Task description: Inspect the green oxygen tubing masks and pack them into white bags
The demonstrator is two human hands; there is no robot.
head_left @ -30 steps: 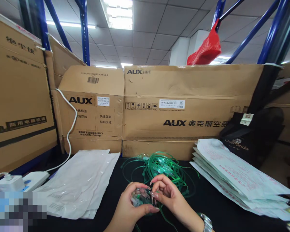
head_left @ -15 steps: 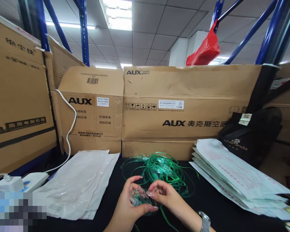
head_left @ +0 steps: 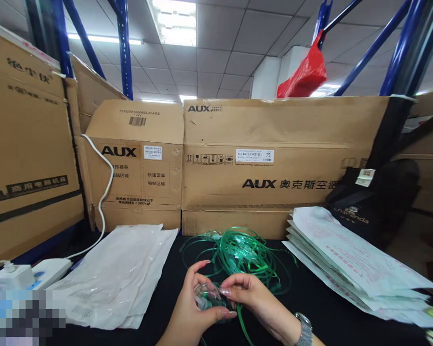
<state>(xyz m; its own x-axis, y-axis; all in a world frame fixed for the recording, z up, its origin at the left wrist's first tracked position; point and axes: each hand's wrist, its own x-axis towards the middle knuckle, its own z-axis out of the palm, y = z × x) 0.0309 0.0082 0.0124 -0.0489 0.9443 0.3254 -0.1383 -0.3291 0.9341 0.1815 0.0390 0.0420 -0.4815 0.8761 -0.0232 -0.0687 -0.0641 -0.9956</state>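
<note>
A clear plastic mask (head_left: 210, 295) with a greenish tint is between my hands, low in the middle of the view. My left hand (head_left: 195, 305) cups it from the left, its thumb along the near side and index finger raised behind. With thumb and fingertips, my right hand (head_left: 242, 291) pinches the mask's right edge; exactly what lies in that pinch is partly hidden. A green strap or tube (head_left: 244, 327) hangs below the right hand. Just behind both hands lies a tangled heap of green tubing (head_left: 243, 250) with clear plastic parts in it.
Flat white plastic bags (head_left: 119, 269) lie on the left, beside a white power strip (head_left: 52, 271). At right is a stack of printed white packets (head_left: 361, 259), with a black bag (head_left: 378, 202) behind. Cardboard boxes (head_left: 274, 129) wall off the back of the black table (head_left: 159, 307).
The mask has turned and flattened slightly between my fingers. My hands have barely shifted, and the green strap below the right hand hangs a little differently.
</note>
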